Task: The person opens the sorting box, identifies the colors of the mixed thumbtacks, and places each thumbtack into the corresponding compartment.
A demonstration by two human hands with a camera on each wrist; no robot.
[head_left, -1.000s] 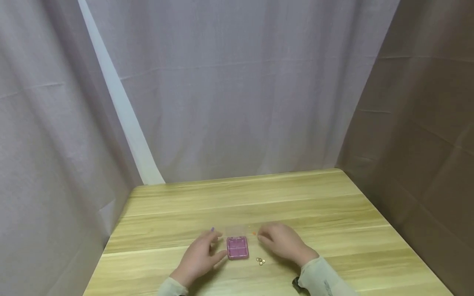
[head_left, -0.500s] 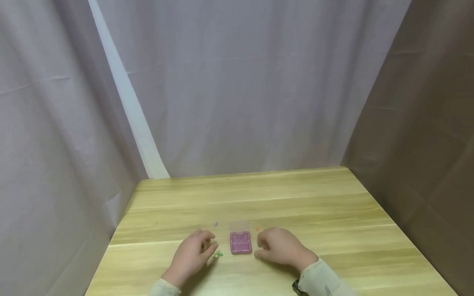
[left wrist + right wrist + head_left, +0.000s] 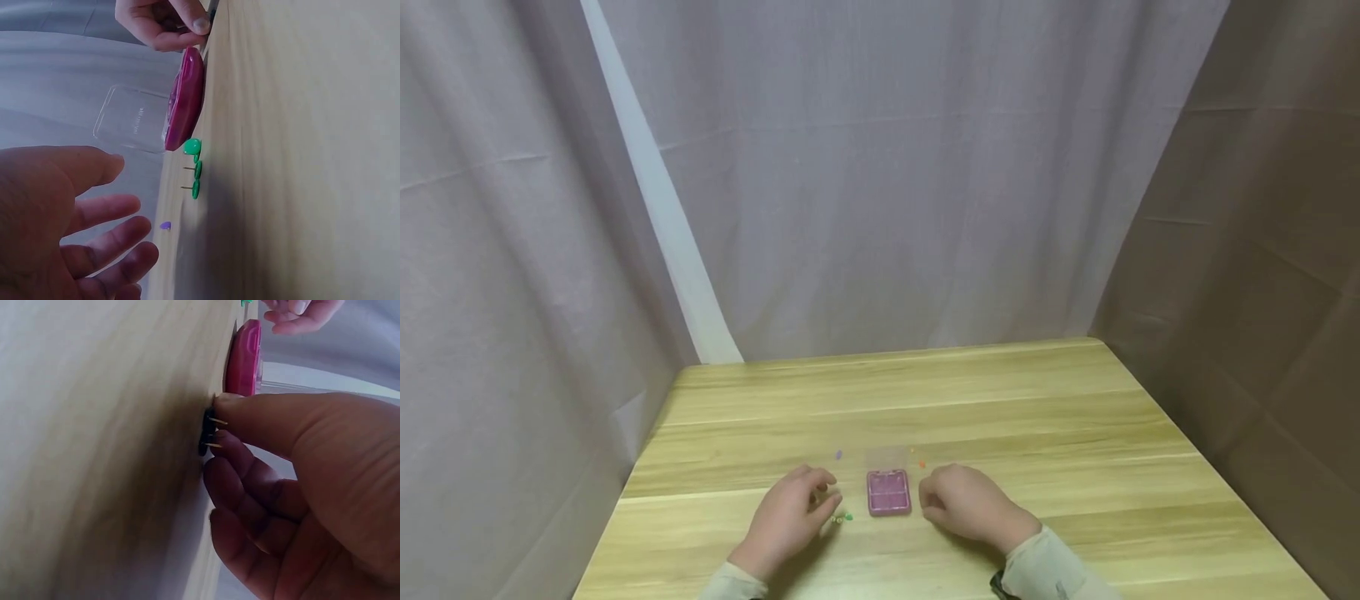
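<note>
My right hand (image 3: 968, 502) bends its fingers at the table right of a small pink box (image 3: 888, 513). In the right wrist view, its thumb and forefinger pinch around dark-looking thumbtacks (image 3: 207, 434), two gold pins pointing up. My left hand (image 3: 792, 510) hovers left of the box, fingers loosely spread and holding nothing. Close by its thumb lie several green thumbtacks (image 3: 197, 170), two with pins showing. The box's clear lid (image 3: 128, 115) stands swung back; its inside is divided into compartments, whose contents I cannot make out.
A purple thumbtack (image 3: 838, 455) lies beyond the left hand. Small orange (image 3: 922, 464) and yellow (image 3: 912, 451) pieces lie behind the right hand. The wood-grain table (image 3: 1000, 408) is surrounded by grey curtains (image 3: 887, 208).
The right hand has come down over the gold thumbtacks, which the head view no longer shows. The left hand has drawn back from the box, and the green thumbtacks now show beside its thumb.
</note>
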